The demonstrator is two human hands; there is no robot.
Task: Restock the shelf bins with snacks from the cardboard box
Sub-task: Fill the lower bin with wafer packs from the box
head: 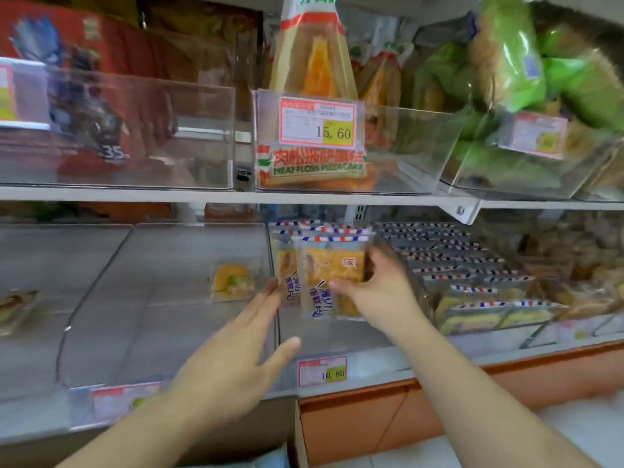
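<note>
Two white shelves run across the view, each lined with clear plastic bins. On the upper shelf, a wide clear bin at the left sits in front of a red printed box, a middle bin holds tall wedge-shaped cake packs behind a price tag reading 15.60, and a tilted bin at the right is piled with green-wrapped snacks. On the lower shelf, the right-hand bin is packed with rows of striped-top snack packs, while the middle bin holds only a few packs standing at its back. The bin to its left holds a single small yellow pack. The right hand reaches into the middle bin, thumb and curled fingers pinching the foremost snack packet upright by its right side. The left hand is flat with fingers straight and spread, its fingertips at the packet's lower left edge; blur makes actual contact uncertain. A corner of the cardboard box shows at the bottom edge between the forearms. A smaller tag reads 10.80.
</note>
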